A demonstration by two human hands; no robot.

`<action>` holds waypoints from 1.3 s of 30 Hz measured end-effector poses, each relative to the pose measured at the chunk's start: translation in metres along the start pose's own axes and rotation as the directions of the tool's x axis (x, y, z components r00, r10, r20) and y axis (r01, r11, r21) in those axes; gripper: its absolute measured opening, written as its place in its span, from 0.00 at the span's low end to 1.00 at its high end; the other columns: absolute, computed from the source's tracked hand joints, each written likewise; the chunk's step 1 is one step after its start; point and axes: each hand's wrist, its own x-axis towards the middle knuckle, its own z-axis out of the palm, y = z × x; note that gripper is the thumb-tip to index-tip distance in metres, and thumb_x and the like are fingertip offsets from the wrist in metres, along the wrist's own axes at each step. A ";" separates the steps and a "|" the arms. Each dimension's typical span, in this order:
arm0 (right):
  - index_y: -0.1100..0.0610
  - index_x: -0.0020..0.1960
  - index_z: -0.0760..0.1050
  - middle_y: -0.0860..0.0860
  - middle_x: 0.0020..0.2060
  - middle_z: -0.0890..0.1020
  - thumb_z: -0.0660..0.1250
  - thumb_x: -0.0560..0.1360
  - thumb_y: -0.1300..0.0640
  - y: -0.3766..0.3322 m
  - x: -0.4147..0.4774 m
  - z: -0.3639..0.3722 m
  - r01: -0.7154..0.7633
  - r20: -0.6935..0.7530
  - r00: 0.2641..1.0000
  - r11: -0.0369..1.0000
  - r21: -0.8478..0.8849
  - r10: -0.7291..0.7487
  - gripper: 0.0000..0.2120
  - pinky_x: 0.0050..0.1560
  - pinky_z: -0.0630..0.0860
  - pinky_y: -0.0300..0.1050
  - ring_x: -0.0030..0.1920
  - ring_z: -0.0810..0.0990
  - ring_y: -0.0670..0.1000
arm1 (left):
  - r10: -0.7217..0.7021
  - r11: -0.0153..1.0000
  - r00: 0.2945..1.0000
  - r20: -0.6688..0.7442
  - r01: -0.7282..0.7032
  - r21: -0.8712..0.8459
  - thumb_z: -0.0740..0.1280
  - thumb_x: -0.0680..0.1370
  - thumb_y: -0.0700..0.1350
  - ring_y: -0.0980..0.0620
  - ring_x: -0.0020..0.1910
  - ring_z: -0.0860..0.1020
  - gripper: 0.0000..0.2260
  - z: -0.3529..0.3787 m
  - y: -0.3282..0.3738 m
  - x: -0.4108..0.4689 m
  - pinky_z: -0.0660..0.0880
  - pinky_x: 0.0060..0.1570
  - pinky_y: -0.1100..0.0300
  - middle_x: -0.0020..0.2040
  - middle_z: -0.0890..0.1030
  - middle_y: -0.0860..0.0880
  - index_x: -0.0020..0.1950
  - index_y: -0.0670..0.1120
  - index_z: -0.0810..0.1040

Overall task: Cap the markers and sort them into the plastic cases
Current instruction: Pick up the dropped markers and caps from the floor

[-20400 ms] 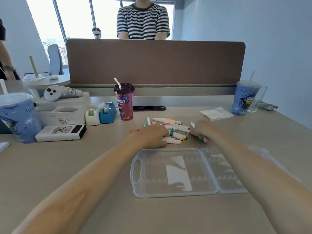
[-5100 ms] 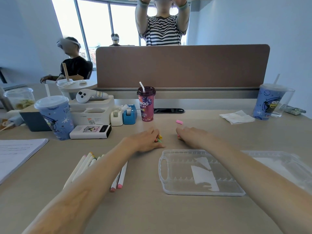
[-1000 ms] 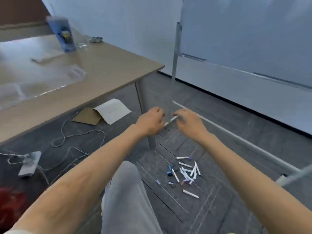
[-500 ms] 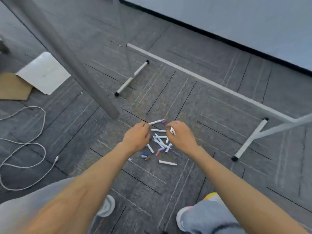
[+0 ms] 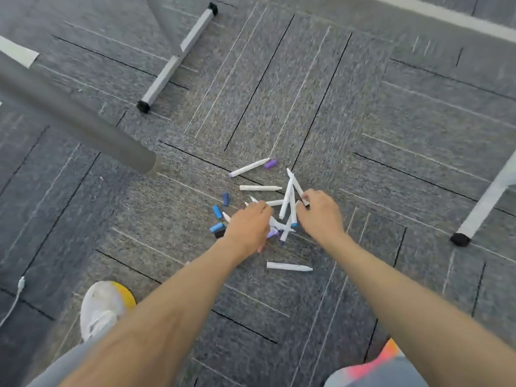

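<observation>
- Markers [image 5: 287, 203] lie in a loose heap on the floor, between and partly under both hands. They are slim white barrels tapering to a point, crossed at odd angles, and a few show a purple or blue end.
- The left hand [image 5: 247, 227] is palm down on the near-left side of the heap, knuckles up and fingers curled into the pile. Whether it grips anything is hidden.
- The right hand [image 5: 321, 216] is palm down on the right side. Its thumb and forefinger seem to pinch the near end of one white marker [image 5: 293, 181], which slants away to the left; blur makes this unsure.
- Both bare forearms reach in from the bottom edge and converge on the heap.
- Three barrels lie apart from the pile. A purple-ended marker [image 5: 248, 167] is on the far side, with a loose purple cap [image 5: 270, 163] just beside its tip. A plain marker [image 5: 260, 187] lies nearer the heap, and a lone marker [image 5: 289, 266] lies between the forearms.
- Stubby blue caps [image 5: 216, 212] and a black cap [image 5: 219, 234] are scattered just left of the left hand.
- The floor is grey carpet tiles [image 5: 377, 121] with a coarse flecked weave, thin pale stripes and dark seams.
- A round grey desk leg [image 5: 75, 115] slants in from the left and meets the floor near the heap.
- Two pale square-section bars tipped with black end caps rest on the carpet, a far metal foot [image 5: 176, 60] and a right metal foot [image 5: 485, 202].
- A white shoe [image 5: 103, 308] with a yellow patch stands at lower left, and a thin white cable [image 5: 14, 300] runs along the left edge.
</observation>
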 end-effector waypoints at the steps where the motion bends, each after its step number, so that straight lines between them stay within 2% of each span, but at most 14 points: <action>1: 0.58 0.55 0.76 0.55 0.52 0.79 0.60 0.79 0.53 0.001 0.008 0.006 -0.003 -0.020 1.000 1.000 0.005 0.003 0.12 0.49 0.73 0.49 0.52 0.77 0.57 | 0.036 0.999 0.999 -0.024 -0.035 0.030 0.69 0.73 0.41 0.44 0.56 0.74 0.15 0.007 0.000 0.008 0.74 0.45 0.50 0.57 0.75 0.47 0.59 0.44 0.73; 5: 0.57 0.46 0.73 0.52 0.44 0.79 0.62 0.77 0.45 -0.001 0.029 0.023 -0.016 -0.093 0.996 0.999 -0.051 0.011 0.15 0.41 0.71 0.47 0.45 0.77 0.56 | 0.118 0.987 0.988 -0.103 -0.105 0.121 0.64 0.78 0.44 0.45 0.59 0.71 0.10 0.028 0.005 0.022 0.69 0.52 0.52 0.57 0.75 0.48 0.59 0.45 0.74; 8: 0.56 0.51 0.75 0.51 0.45 0.79 0.64 0.74 0.37 -0.002 0.032 0.034 -0.041 -0.120 0.992 0.990 -0.134 0.025 0.22 0.44 0.77 0.50 0.45 0.78 0.54 | 0.111 0.990 0.975 -0.192 -0.090 0.112 0.63 0.79 0.45 0.48 0.60 0.70 0.10 0.038 0.005 0.022 0.67 0.56 0.55 0.58 0.75 0.50 0.60 0.48 0.75; 10: 0.56 0.53 0.75 0.51 0.46 0.79 0.65 0.73 0.35 -0.001 0.032 0.040 -0.045 -0.123 0.992 0.986 -0.162 0.025 0.24 0.46 0.78 0.52 0.47 0.78 0.54 | 0.115 0.990 0.976 -0.183 -0.099 0.099 0.65 0.78 0.44 0.47 0.59 0.71 0.09 0.038 0.006 0.021 0.67 0.56 0.55 0.56 0.76 0.50 0.58 0.48 0.75; 15: 0.59 0.50 0.74 0.52 0.45 0.78 0.64 0.75 0.43 -0.011 0.041 0.032 -0.022 -0.073 0.997 0.975 -0.220 0.006 0.18 0.41 0.75 0.49 0.44 0.75 0.54 | 0.118 0.992 0.981 -0.156 -0.109 0.066 0.73 0.73 0.45 0.48 0.51 0.74 0.14 0.024 -0.007 0.007 0.69 0.49 0.56 0.51 0.76 0.51 0.55 0.47 0.73; 18: 0.59 0.49 0.75 0.54 0.45 0.79 0.61 0.75 0.44 -0.017 0.044 0.022 0.031 -0.021 0.999 0.933 -0.359 -0.041 0.18 0.42 0.71 0.48 0.48 0.76 0.56 | -0.016 0.983 0.982 -0.190 -0.019 -0.184 0.60 0.82 0.44 0.49 0.47 0.72 0.05 0.006 -0.013 -0.012 0.68 0.47 0.57 0.51 0.75 0.49 0.56 0.45 0.70; 20: 0.60 0.51 0.76 0.55 0.48 0.80 0.59 0.76 0.45 -0.022 0.044 0.019 0.066 0.019 0.998 0.886 -0.459 -0.065 0.18 0.46 0.72 0.50 0.51 0.76 0.57 | -0.104 0.939 0.980 -0.169 0.040 -0.342 0.53 0.84 0.46 0.51 0.41 0.71 0.06 -0.007 -0.014 -0.021 0.68 0.41 0.58 0.49 0.73 0.49 0.56 0.45 0.67; 23: 0.60 0.58 0.75 0.57 0.56 0.78 0.57 0.78 0.52 -0.028 0.043 0.023 0.119 0.075 0.993 0.832 -0.542 -0.093 0.16 0.54 0.71 0.52 0.58 0.74 0.58 | -0.107 0.938 0.979 -0.173 0.042 -0.344 0.53 0.84 0.43 0.52 0.36 0.66 0.06 -0.018 -0.016 -0.025 0.62 0.36 0.61 0.44 0.70 0.49 0.53 0.43 0.67; 25: 0.60 0.60 0.73 0.57 0.59 0.77 0.55 0.79 0.56 -0.027 0.042 0.025 0.134 0.082 0.991 0.815 -0.563 -0.106 0.15 0.55 0.70 0.52 0.60 0.73 0.58 | -0.137 0.947 0.976 -0.171 0.079 -0.310 0.55 0.82 0.42 0.51 0.36 0.65 0.04 -0.024 -0.018 -0.020 0.60 0.36 0.59 0.43 0.69 0.49 0.51 0.43 0.66; 27: 0.61 0.60 0.74 0.57 0.57 0.77 0.53 0.80 0.57 -0.020 0.041 0.021 0.124 0.052 0.992 0.811 -0.571 -0.115 0.15 0.51 0.71 0.51 0.58 0.74 0.58 | -0.115 0.971 0.979 -0.166 0.076 -0.225 0.58 0.81 0.43 0.49 0.38 0.68 0.04 -0.026 -0.021 -0.006 0.64 0.37 0.57 0.46 0.71 0.48 0.53 0.43 0.67; 30: 0.62 0.54 0.75 0.57 0.50 0.79 0.53 0.80 0.55 -0.010 0.035 0.004 0.085 -0.010 0.995 0.898 -0.432 -0.099 0.15 0.45 0.70 0.51 0.51 0.75 0.58 | -0.029 0.996 0.985 -0.169 0.016 -0.083 0.62 0.78 0.43 0.45 0.43 0.75 0.10 -0.020 -0.024 0.022 0.69 0.38 0.54 0.50 0.74 0.47 0.58 0.44 0.70; 33: 0.61 0.46 0.68 0.55 0.40 0.75 0.53 0.81 0.54 -0.002 0.022 -0.015 0.019 0.020 1.000 0.999 -0.032 -0.019 0.12 0.38 0.65 0.50 0.40 0.72 0.58 | 0.004 0.999 0.985 -0.171 -0.010 -0.035 0.64 0.75 0.41 0.40 0.41 0.77 0.12 -0.007 -0.020 0.047 0.67 0.33 0.54 0.52 0.74 0.46 0.58 0.43 0.73; 36: 0.59 0.47 0.66 0.54 0.33 0.80 0.53 0.81 0.54 0.005 -0.001 -0.027 -0.075 0.142 0.990 0.908 0.412 0.017 0.09 0.37 0.72 0.51 0.32 0.76 0.51 | 0.066 0.996 0.979 -0.195 -0.053 0.072 0.63 0.74 0.37 0.42 0.44 0.76 0.12 0.005 -0.012 0.061 0.63 0.35 0.55 0.53 0.74 0.45 0.56 0.42 0.75; 39: 0.54 0.48 0.64 0.52 0.29 0.75 0.55 0.79 0.58 0.008 -0.026 -0.032 -0.061 0.134 0.991 0.800 0.596 -0.024 0.02 0.36 0.76 0.58 0.29 0.73 0.50 | 0.079 0.983 0.970 -0.228 -0.039 0.177 0.61 0.73 0.36 0.45 0.51 0.74 0.12 0.010 -0.008 0.070 0.65 0.43 0.55 0.52 0.76 0.46 0.55 0.44 0.74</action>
